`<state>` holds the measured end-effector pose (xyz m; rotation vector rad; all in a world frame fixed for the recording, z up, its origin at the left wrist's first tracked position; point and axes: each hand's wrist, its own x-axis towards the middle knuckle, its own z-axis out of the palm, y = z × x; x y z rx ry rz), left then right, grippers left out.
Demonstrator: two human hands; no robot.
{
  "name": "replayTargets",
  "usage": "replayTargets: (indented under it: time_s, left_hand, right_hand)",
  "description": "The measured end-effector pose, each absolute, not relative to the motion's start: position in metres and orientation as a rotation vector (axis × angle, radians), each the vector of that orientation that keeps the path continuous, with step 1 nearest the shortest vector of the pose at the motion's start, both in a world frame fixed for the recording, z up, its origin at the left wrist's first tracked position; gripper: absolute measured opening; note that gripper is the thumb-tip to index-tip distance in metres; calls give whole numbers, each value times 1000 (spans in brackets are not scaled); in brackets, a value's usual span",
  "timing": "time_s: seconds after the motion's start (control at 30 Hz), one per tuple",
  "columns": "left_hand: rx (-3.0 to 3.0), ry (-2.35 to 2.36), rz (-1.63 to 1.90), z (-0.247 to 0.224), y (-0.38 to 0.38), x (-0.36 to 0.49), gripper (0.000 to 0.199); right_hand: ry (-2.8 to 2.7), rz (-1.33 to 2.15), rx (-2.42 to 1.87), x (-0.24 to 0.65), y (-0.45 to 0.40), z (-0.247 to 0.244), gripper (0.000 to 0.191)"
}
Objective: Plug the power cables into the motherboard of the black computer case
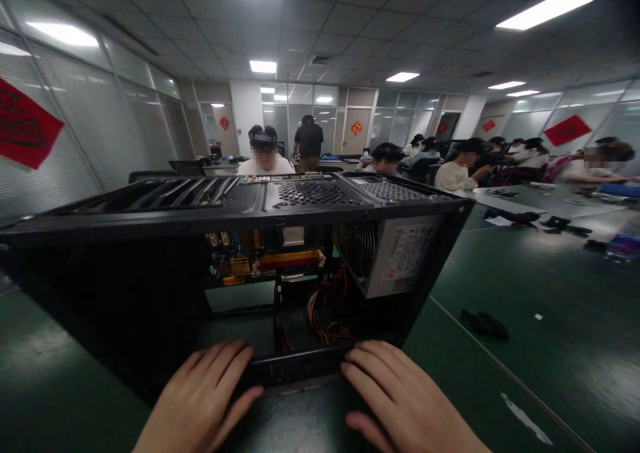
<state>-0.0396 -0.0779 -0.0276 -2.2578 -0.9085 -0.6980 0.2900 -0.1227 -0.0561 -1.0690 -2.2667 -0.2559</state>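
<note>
A black computer case (pixel 240 211) stands before me on the green table with its open side facing me. Inside are a motherboard (pixel 250 246) with a red-and-yellow slot area, a silver power supply (pixel 400 253) at the right, and a bundle of coloured cables (pixel 320 309) below it. My left hand (pixel 203 393) has its fingers hooked over the case's near lower edge, thumb on the near side. To the right, my right hand (pixel 395 396) grips the same edge in a like way. Fingertips of both hands are partly hidden behind the rim.
On the green table (pixel 470 393) to the right lie a black crumpled item (pixel 484 324), a small white piece (pixel 538 317) and a torn white strip (pixel 526 418). Farther off are dark tools or straps (pixel 565 226). Several people sit at tables beyond; one person (pixel 309 139) stands.
</note>
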Motion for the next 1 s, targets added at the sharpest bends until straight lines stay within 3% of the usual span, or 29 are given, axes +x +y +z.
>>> replayTargets:
  time_s: [0.13,0.37,1.0]
  left_hand:
    - [-2195,-947,-692,-34,-58,-45,48]
    - [-2054,-910,-694,-43,-67,-49,45]
    - [-1920,-911,-676,-54,-60,-46,47]
  right_hand:
    - [-2318,-593,-1144,263,-61,-43,35]
    - [-2125,-914,-943,279,-48,-71,55]
    - [-2057,-954,-885,279,-37,-76,55]
